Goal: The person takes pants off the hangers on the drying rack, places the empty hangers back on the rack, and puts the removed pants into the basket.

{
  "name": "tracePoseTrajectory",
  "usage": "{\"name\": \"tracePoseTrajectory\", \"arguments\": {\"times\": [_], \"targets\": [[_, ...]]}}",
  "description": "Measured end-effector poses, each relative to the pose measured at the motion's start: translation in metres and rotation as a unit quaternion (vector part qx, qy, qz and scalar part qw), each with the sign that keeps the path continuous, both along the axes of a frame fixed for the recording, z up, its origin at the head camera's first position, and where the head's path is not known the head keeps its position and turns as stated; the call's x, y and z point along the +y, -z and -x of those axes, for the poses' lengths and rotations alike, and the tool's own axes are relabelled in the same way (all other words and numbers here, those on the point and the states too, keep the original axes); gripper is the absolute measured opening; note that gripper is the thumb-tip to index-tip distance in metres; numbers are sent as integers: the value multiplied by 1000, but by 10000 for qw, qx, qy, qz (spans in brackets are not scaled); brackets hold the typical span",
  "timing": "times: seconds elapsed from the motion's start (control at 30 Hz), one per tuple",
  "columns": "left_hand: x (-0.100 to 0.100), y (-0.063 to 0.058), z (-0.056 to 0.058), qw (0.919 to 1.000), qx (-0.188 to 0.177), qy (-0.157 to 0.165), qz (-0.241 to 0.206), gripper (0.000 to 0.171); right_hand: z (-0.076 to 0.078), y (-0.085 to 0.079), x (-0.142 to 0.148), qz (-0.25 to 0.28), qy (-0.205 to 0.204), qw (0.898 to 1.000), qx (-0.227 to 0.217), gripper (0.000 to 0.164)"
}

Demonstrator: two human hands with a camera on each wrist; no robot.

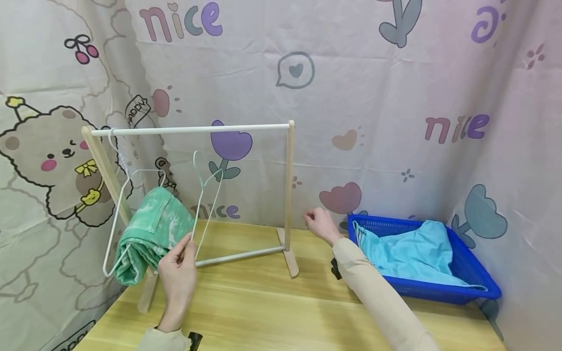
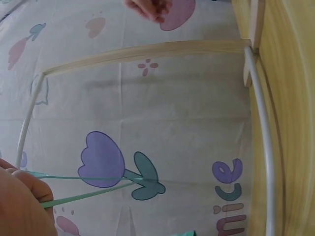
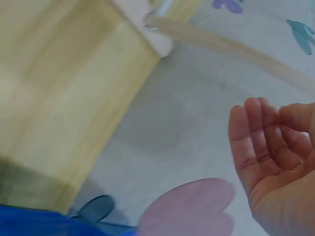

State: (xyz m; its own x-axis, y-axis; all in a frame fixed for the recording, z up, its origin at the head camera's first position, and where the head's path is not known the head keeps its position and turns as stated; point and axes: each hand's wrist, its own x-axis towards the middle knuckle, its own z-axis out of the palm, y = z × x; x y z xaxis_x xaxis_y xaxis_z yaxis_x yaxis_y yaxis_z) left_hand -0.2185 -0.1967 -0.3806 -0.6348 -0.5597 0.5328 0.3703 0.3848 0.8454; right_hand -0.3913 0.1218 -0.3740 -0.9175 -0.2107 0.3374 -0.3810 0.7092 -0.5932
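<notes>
My left hand (image 1: pixel 179 265) pinches the pale-green hanger (image 1: pixel 199 201), probably light and stiff; I'd grip its neck (image 1: pixel 202 184). My right hand (image 1: pixel 322 225) is relaxed, empty.

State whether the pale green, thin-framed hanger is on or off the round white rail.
Off: the left hand pinches the hanger, whose hook sits below the rail, patterned backdrop showing between.
</notes>
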Motion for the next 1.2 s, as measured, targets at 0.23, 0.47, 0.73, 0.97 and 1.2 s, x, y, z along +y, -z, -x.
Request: {"name": "tracePoseTrajectory", "arguments": {"times": [0.23, 0.47, 0.73, 0.97, 1.2], "targets": [[0, -10, -2, 9990, 420, -50, 159, 26, 5, -25, -32, 537, -143, 9983, 165, 28], [-5, -19, -3, 9967, 782, -178, 87, 25, 11, -33, -50, 568, 183, 9975, 379, 30], [-15, -38, -4, 9945, 1040, -41, -126, 27, 15, -42, -61, 711, 133, 9963, 469, 16], [-8, -65, -2, 9870, 1214, 519, -914, 34, 15, -41, -61, 724, 41, 9961, 508, 15], [12, -80, 4, 9847, 933, 976, -1098, 38, 14, -40, -59, 781, 38, 9957, 496, 16]]}}
